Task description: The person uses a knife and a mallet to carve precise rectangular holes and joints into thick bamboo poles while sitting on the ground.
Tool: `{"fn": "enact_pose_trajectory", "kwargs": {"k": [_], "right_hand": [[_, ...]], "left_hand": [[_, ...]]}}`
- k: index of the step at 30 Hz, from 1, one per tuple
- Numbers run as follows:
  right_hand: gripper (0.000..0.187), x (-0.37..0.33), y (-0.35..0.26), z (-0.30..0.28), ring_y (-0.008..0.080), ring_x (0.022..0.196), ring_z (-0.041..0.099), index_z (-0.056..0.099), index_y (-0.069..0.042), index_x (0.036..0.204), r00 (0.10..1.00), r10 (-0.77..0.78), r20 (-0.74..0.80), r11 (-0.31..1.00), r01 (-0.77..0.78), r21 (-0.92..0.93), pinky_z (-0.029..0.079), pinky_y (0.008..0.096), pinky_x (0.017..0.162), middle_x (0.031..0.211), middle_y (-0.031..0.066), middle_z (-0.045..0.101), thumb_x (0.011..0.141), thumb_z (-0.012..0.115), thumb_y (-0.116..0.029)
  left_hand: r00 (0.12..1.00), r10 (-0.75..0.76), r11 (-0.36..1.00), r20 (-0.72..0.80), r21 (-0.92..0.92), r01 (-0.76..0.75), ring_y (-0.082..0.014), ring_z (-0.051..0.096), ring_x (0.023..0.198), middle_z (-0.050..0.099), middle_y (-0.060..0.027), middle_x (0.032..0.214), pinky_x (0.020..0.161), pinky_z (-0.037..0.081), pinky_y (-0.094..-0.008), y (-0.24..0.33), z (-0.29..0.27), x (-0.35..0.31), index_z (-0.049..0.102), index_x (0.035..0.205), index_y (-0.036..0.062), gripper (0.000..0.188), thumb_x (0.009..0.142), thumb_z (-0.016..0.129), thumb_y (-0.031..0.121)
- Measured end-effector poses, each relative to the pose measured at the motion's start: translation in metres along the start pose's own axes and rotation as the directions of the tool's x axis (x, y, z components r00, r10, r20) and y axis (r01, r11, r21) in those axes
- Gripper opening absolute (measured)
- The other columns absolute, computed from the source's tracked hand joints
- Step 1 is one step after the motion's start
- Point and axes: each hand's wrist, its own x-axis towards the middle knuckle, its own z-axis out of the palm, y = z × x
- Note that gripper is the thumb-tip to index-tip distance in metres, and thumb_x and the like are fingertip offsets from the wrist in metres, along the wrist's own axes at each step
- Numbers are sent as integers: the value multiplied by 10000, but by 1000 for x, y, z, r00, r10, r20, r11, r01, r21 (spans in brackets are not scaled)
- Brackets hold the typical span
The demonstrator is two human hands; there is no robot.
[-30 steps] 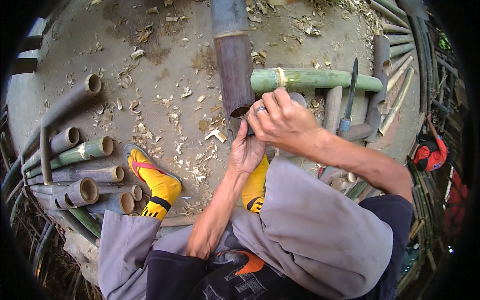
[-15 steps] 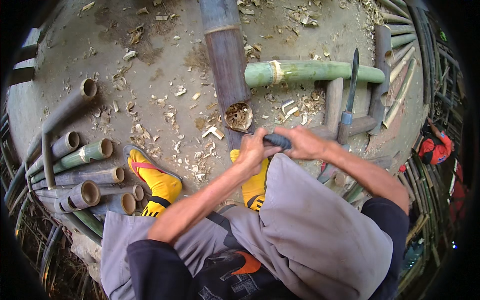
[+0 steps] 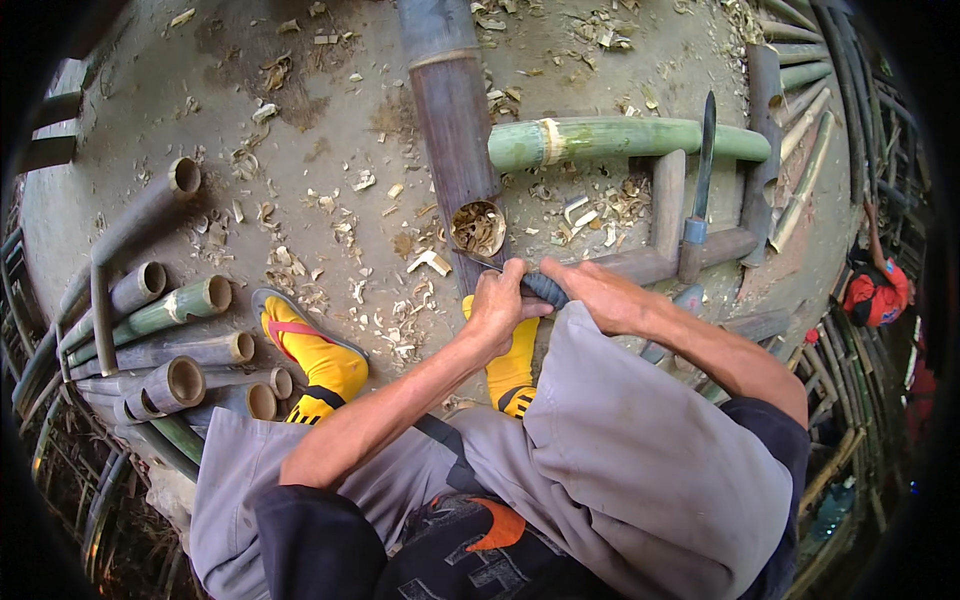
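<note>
A thick brown bamboo pole lies on the ground ahead of me, with a round hole cut into its near end and pale shavings inside. My left hand is closed around the front of a knife with a dark wrapped handle. The knife's thin blade points left at the hole's near rim. Behind it, my right hand is closed on the handle's rear end, near my raised knee. My yellow-socked right foot is by the pole's near end.
A green bamboo piece lies right of the pole. Beside it a long blade with a blue-banded handle rests across brown bamboo. Cut bamboo tubes are stacked at left. Shavings litter the ground. A person in red is at far right.
The knife handle and my right hand have shifted slightly left and nearer to me. More of the blade shows at the hole's near rim.
</note>
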Motion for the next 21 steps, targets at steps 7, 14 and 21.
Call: {"fn": "enact_pose_trajectory", "kwargs": {"k": [7, 14, 21], "right_hand": [[361, 17, -19, 55, 436, 772, 629, 400, 15, 987, 974, 195, -117, 969, -172, 180, 474, 506, 663, 770, 296, 612, 757, 619, -158], [492, -10, 0, 47, 407, 863, 627, 456, 46, 1131, 954, 55, -295, 925, 63, 375, 489, 458, 738, 903, 254, 629, 771, 661, -220], [538, -27, -49, -9, 334, 973, 547, 510, 16, 1176, 601, -309, -737, 949, 148, -277, 452, 417, 842, 1016, 181, 591, 734, 710, -215]], "left_hand": [[991, -111, 910, 79, 409, 69, -214, 632, 712, 610, -133, 800, 597, 566, -350, 17, -43, 17, 562, 914, -77, 307, 882, 478, 217], [953, 161, 837, 255, 477, -269, -213, 624, 798, 626, -121, 953, 725, 529, -304, 3, -33, -12, 517, 1125, -81, 528, 795, 648, 309], [767, 566, 497, 303, 617, -610, -271, 637, 880, 622, -151, 1020, 751, 525, -376, 40, -4, -43, 437, 1241, -49, 697, 655, 730, 189]]}}
